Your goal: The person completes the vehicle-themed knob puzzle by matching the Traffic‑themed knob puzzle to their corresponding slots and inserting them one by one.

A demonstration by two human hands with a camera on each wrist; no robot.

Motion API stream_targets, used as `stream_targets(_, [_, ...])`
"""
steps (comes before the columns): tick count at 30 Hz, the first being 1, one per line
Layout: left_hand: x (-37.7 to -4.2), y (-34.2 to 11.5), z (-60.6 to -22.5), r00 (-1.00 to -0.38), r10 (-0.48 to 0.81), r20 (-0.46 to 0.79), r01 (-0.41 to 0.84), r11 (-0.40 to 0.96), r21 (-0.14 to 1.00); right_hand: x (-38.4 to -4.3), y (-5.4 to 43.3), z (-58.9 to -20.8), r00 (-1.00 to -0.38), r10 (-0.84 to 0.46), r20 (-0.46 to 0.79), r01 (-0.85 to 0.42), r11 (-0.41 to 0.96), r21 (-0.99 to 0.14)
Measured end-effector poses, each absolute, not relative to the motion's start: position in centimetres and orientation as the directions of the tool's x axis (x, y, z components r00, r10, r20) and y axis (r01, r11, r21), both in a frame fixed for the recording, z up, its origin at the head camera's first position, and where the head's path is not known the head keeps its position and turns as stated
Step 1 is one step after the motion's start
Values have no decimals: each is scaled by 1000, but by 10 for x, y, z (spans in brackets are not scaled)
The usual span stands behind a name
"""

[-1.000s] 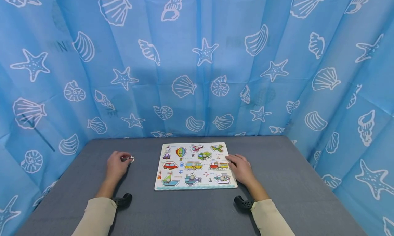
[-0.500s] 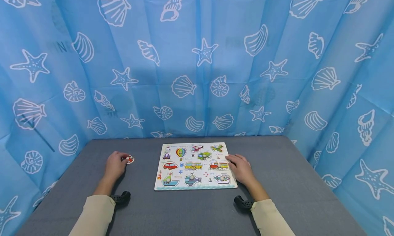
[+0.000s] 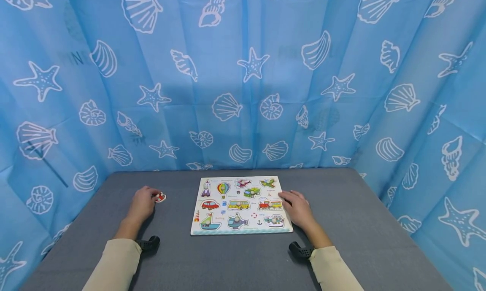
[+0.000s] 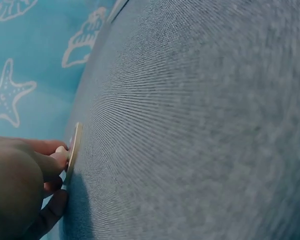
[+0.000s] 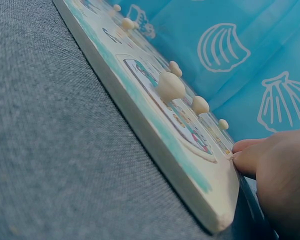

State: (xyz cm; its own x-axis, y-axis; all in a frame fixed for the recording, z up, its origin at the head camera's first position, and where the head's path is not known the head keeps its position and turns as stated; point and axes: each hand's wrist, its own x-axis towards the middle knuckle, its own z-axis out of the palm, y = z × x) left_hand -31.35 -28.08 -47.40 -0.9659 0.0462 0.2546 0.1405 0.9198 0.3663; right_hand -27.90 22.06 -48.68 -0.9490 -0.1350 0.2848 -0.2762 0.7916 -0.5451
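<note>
At the left part of the table, my left hand (image 3: pixel 142 203) pinches the knob of a small red and white puzzle piece (image 3: pixel 161 197). The left wrist view catches this piece (image 4: pixel 75 148) edge-on, close against the grey cloth; whether it rests there is unclear. Part of its picture is hidden by fingers. A white puzzle board (image 3: pixel 243 230) with vehicle pictures lies flat near the middle, several knobbed pieces in it. At its right edge, my right hand (image 3: pixel 298 207) rests with thumb and index fingertips touching the rim, as the right wrist view also shows.
The grey cloth-covered table (image 3: pixel 231 261) ends at a blue curtain (image 3: pixel 250 126) printed with white shells and starfish, which hangs behind and along both sides. Black wrist mounts (image 3: pixel 301 251) sit at both wrists.
The left hand has turned the puzzle piece so its red face shows, where before it was mostly seen from its edge. The left forearm shifted slightly left. Board and right hand stayed still.
</note>
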Motion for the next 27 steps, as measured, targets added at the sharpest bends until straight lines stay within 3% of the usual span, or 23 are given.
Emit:
stream_targets(12, [-310, -284, -471, -959, 69, 274, 139, 959, 248, -280, 221, -488, -951, -132, 280, -272, 787, -554])
stream_targets(27, [-306, -271, -462, -957, 59, 284, 138, 953, 268, -279, 220, -486, -955, -119, 273, -256, 797, -547])
